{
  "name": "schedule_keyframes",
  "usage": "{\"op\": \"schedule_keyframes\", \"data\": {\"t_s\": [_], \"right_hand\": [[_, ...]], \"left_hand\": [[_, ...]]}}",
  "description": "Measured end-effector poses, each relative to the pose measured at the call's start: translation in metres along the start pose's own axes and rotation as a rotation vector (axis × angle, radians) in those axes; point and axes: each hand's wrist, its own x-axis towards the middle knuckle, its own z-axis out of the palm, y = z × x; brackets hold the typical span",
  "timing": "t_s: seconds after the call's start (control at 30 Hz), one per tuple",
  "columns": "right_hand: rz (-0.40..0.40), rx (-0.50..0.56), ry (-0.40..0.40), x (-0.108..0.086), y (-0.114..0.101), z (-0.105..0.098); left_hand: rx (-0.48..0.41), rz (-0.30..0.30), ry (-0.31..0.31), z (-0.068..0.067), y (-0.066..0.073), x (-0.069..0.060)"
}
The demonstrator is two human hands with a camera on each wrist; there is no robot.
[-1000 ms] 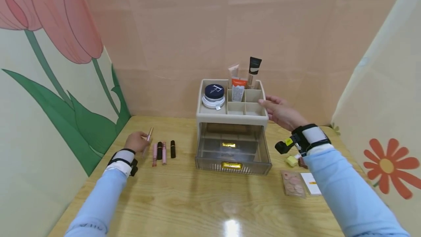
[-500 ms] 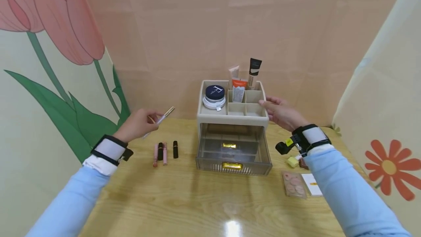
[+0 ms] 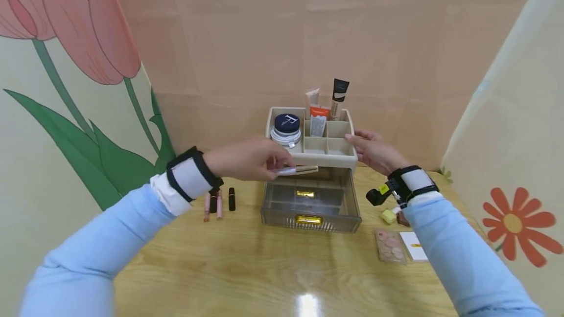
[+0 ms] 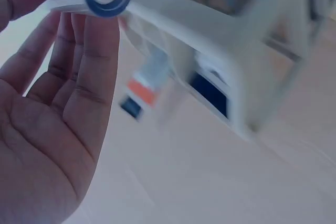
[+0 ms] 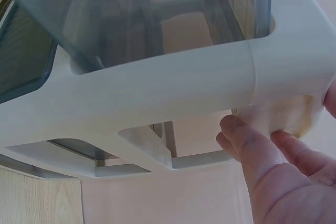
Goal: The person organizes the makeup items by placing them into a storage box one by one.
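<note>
Pinching a tube (image 3: 296, 170), left fingers (image 3: 280, 151) have neared the organizer (image 3: 335, 161) that right fingers (image 5: 254, 150) still grip.

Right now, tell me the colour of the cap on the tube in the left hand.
The cap is gold; the head view shows it best.

The wood-grain table (image 3: 264, 268) carries an organizer (image 3: 339, 161), slim tubes (image 3: 219, 205), perhaps a palette (image 3: 389, 246).

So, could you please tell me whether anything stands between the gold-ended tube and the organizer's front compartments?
Possibly the organizer's front rim: in the head view, the tube in the left hand shows just below it. Nothing else visible intervenes; the right hand is beside the organizer.
</note>
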Motion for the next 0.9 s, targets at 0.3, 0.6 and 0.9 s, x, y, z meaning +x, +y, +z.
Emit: {"op": "schedule_keyframes", "data": {"t_s": [0.3, 0.6, 0.9], "right_hand": [[-0.007, -0.016, -0.010, 0.004, 0.005, 0.002], [-0.026, -0.005, -0.010, 0.004, 0.007, 0.002], [-0.010, -0.011, -0.002, 0.004, 0.005, 0.005]], "left_hand": [[0.066, 0.001, -0.196, 0.020, 0.013, 0.052], [0.066, -0.040, -0.342, 0.042, 0.015, 0.080], [0.119, -0.026, -0.480, 0.058, 0.017, 0.094]]}}
